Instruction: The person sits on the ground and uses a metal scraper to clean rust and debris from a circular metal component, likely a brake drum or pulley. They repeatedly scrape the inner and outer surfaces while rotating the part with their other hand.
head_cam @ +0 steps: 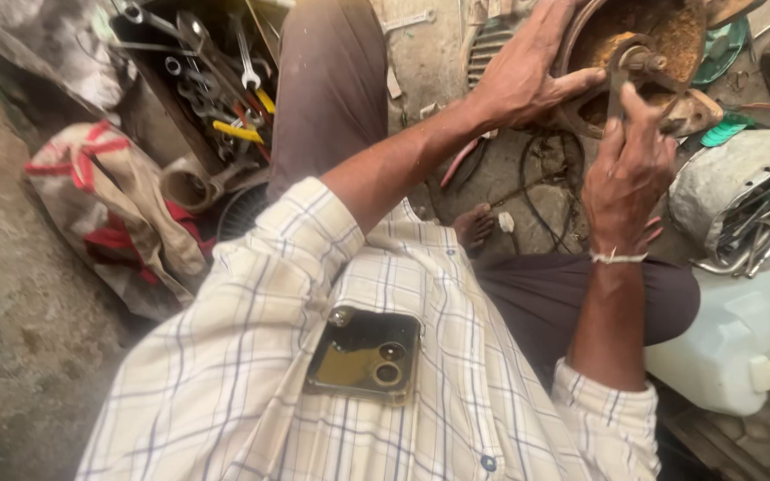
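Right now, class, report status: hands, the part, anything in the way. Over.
Left hand grips round rusty metal housing rim. Right hand holds dark metal tool on its centre bolt. Black cables underneath.

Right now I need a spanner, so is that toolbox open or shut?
Open: the toolbox shows wrenches lying loose inside, with no lid over them.

Two hands (528, 80) (626, 178), one rusty drum (661, 36), one phone (364, 354)

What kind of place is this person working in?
Probably a small, informal repair workshop at ground level. A box of spanners sits open nearby, the left hand steadies a rusty round metal part while the right hand works at it, and loose cables lie on the dusty floor.
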